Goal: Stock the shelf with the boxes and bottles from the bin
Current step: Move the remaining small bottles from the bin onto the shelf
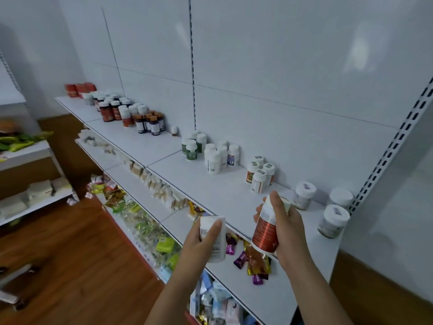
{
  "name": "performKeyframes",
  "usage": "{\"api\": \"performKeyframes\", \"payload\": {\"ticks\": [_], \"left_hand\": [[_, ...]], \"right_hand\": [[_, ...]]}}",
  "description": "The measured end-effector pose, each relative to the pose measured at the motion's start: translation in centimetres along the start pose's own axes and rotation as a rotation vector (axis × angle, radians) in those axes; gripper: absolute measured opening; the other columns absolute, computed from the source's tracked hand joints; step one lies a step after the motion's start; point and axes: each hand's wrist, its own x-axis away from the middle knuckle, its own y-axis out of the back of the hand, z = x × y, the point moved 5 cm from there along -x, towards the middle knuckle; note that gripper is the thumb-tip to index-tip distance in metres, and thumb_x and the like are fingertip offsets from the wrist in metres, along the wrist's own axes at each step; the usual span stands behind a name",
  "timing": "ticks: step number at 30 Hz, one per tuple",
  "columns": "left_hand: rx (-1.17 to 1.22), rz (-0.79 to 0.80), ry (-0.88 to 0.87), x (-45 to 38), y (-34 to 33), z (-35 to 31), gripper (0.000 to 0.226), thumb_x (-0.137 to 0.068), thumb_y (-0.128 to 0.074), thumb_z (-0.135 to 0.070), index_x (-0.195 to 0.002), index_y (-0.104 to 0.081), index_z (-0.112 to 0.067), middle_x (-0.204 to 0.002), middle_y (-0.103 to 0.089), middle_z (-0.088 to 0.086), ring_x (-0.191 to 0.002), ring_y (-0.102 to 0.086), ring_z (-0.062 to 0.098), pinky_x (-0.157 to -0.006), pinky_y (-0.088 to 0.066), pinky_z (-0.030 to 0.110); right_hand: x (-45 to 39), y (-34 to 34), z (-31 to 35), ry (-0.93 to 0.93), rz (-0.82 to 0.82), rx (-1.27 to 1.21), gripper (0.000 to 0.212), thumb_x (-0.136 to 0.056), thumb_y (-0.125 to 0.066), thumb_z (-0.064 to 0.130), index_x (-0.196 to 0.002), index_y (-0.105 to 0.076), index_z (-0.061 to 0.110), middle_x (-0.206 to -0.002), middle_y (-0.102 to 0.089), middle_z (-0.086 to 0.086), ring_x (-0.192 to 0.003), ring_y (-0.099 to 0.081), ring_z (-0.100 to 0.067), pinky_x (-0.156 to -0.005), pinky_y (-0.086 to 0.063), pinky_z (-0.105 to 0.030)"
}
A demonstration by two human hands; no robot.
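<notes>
From the head view, each hand carries one bottle above the front edge of the top shelf [210, 191]: the left hand [201, 240] is wrapped round a white bottle [214, 240], thumb across its label, and the right hand [284, 224] grips a red-labelled bottle [266, 227] tilted with its white cap toward the shelf. The step in hand looks like setting these down, and it would go best if each were stood upright beside its own kind; the bottles with orange labels [259, 175] stand just behind the right hand, further in on the shelf, and seem the nearest match for the red-labelled one. Three white-capped jars [332, 216] stand to the right of that hand near the shelf's end. The red-labelled bottle should be righted before release, so it does not knock its neighbours. The bin is not in view.
</notes>
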Motion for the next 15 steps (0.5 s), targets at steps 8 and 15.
{"api": "performKeyframes", "payload": {"ticks": [8, 15], "left_hand": [[-0.171, 0.272, -0.022, -9.3, -2.8, -0.7, 0.016, -0.101, -0.050, -0.028, -0.114, -0.059, -0.028, -0.109, -0.065, 0.003, -0.095, -0.064, 0.010, -0.065, -0.051, 0.015], [-0.406, 0.528, -0.248, -15.8, -9.7, -1.2, 0.034, -0.091, -0.068, -0.025, -0.119, -0.053, -0.037, -0.112, -0.064, -0.021, -0.097, -0.058, -0.007, -0.073, -0.046, 0.010]], "right_hand": [[-6.4, 2.1, -3.3, 0.043, -0.176, 0.050, 0.049, -0.070, -0.062, 0.055, -0.099, -0.064, 0.015, -0.082, -0.075, -0.003, -0.076, -0.073, -0.019, -0.083, -0.056, -0.041], [-6.6, 5.5, -5.2, 0.104, -0.418, 0.072, 0.058, -0.063, -0.065, 0.063, -0.095, -0.063, 0.015, -0.080, -0.073, -0.004, -0.074, -0.072, -0.019, -0.066, -0.054, -0.021]]}}
